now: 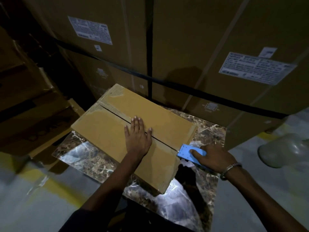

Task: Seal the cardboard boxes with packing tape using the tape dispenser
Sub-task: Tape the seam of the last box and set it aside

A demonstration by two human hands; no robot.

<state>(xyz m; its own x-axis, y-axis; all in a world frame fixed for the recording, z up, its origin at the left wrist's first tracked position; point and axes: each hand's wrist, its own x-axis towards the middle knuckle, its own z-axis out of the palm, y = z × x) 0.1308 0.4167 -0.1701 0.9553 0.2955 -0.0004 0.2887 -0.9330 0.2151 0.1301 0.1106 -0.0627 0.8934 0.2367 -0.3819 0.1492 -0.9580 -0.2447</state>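
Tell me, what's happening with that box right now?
Left hand flat on cardboard box, holding flaps. Right hand grips blue tape dispenser at seam's near end. Nothing in the way.

One small cardboard box (117, 131) lies under the left hand (138, 138), and one blue tape dispenser (190, 154) is in the right hand (215, 158); one bracelet (229, 169) sits on the right wrist. Beyond both hands stand two large cartons (192, 47), with two printed labels (91, 30). One marble-patterned table (192, 203) carries the small box.
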